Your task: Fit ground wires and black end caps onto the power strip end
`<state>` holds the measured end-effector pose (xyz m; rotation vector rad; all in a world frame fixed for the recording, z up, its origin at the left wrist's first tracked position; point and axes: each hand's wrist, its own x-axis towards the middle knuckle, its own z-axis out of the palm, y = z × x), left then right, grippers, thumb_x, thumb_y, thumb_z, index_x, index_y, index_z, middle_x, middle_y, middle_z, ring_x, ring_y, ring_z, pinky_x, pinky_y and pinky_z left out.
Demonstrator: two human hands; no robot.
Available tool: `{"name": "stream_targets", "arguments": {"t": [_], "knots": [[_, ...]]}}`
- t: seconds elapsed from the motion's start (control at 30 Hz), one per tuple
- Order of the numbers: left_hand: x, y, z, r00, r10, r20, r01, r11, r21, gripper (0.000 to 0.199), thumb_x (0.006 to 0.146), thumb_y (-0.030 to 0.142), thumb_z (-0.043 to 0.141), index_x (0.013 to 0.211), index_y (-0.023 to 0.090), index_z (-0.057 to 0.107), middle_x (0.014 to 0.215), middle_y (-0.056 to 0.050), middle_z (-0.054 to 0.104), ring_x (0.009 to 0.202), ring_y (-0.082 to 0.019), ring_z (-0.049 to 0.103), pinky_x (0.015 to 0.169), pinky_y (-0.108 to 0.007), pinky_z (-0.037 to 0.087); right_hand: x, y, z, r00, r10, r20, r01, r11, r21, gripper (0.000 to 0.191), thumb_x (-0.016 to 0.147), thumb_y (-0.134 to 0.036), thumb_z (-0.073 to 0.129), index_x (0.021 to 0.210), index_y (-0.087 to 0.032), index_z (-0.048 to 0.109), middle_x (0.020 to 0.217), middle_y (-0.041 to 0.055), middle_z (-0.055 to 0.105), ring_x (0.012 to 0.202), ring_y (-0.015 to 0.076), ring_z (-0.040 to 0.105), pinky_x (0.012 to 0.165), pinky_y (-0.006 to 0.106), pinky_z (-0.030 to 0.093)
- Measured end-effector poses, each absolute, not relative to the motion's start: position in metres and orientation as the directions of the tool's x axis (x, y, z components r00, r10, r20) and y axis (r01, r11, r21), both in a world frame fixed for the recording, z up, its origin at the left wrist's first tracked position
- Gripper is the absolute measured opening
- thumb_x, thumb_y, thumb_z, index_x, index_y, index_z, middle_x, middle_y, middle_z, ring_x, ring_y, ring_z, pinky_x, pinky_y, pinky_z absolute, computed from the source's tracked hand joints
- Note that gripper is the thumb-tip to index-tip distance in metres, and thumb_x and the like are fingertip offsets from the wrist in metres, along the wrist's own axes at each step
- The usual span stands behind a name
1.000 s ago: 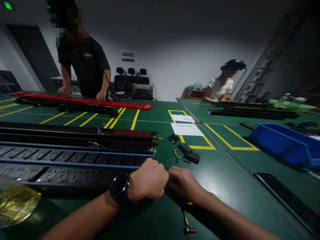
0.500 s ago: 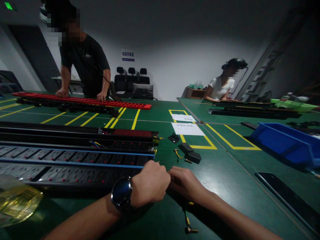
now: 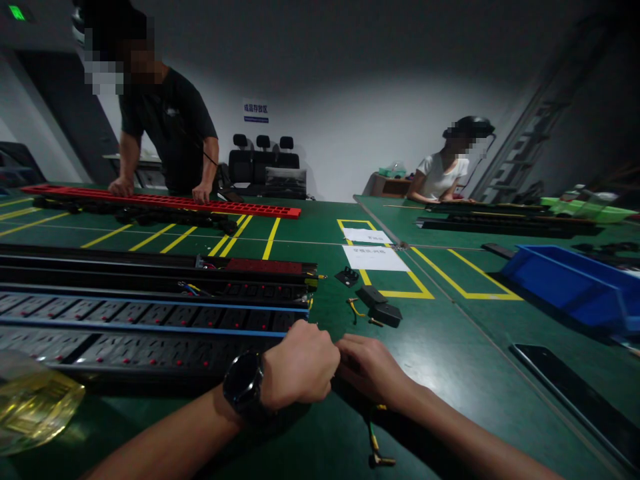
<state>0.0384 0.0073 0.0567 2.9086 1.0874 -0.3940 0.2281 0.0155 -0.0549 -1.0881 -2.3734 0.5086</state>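
My left hand (image 3: 303, 362), with a dark watch (image 3: 243, 378) on its wrist, is closed at the right end of the nearest power strip (image 3: 165, 350). Close beside it, my right hand (image 3: 369, 363) has its fingers curled inward toward the left one. Whatever lies between the fingers is hidden behind the hands. A second power strip with blue edges (image 3: 195, 330) runs just behind the nearest one. On the table below my right wrist lies a short yellow-green wire (image 3: 374, 437) with a metal end. Another such wire (image 3: 355, 308) lies beyond the hands, beside two black end pieces (image 3: 386, 313).
A phone (image 3: 570, 393) and a blue bin (image 3: 575, 287) are on the right. A clear yellowish container (image 3: 40, 413) stands at the near left. Paper sheets (image 3: 375, 258) lie farther back. Across the table, a person handles a long red frame (image 3: 165, 201); another person sits at right.
My hands stay almost in the same place, with the left wrist turned very slightly. The person across the table and the red frame have shifted a little to the left.
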Motion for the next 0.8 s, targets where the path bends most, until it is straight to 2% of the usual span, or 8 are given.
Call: {"name": "stream_targets", "arguments": {"t": [0.33,0.5,0.63,0.8], "knots": [[0.033,0.013,0.052,0.744,0.649,-0.158,0.653,-0.757,-0.034,0.017,0.088,0.023,0.068,0.082,0.011,0.079,0.077,-0.017,0.077,0.071,-0.028,0.076,0.068,-0.035,0.058,0.228,0.015,-0.049,-0.570,0.787,0.238,0.611,0.599,-0.518,0.008,0.096,-0.021,0.066,0.089,-0.020,0.069,0.081,0.0021,0.066,0.070,0.0157,0.059,0.062,0.025,0.034],[0.033,0.009,0.059,0.731,0.653,-0.199,0.657,-0.752,-0.052,0.019,0.089,0.023,0.066,0.086,0.011,0.080,0.081,-0.018,0.078,0.075,-0.029,0.077,0.068,-0.035,0.058,0.227,0.013,-0.043,-0.569,0.795,0.211,0.626,0.585,-0.516,0.010,0.097,-0.024,0.067,0.088,-0.020,0.069,0.081,0.0020,0.066,0.069,0.0154,0.058,0.062,0.025,0.033],[0.033,0.007,0.066,0.712,0.648,-0.269,0.657,-0.751,-0.070,0.025,0.094,0.025,0.060,0.092,0.011,0.081,0.088,-0.019,0.079,0.081,-0.033,0.078,0.068,-0.039,0.059,0.229,0.013,-0.038,-0.560,0.804,0.198,0.643,0.573,-0.508,0.007,0.096,-0.026,0.067,0.095,-0.020,0.071,0.082,0.0020,0.067,0.069,0.0157,0.058,0.062,0.026,0.033],[0.035,0.005,0.067,0.713,0.667,-0.218,0.672,-0.738,-0.058,0.022,0.092,0.026,0.065,0.089,0.011,0.081,0.082,-0.018,0.078,0.079,-0.029,0.077,0.069,-0.035,0.057,0.235,0.014,-0.035,-0.565,0.805,0.183,0.636,0.566,-0.525,0.014,0.092,-0.020,0.063,0.103,-0.019,0.071,0.082,0.0014,0.066,0.069,0.0153,0.058,0.062,0.025,0.035]]}}
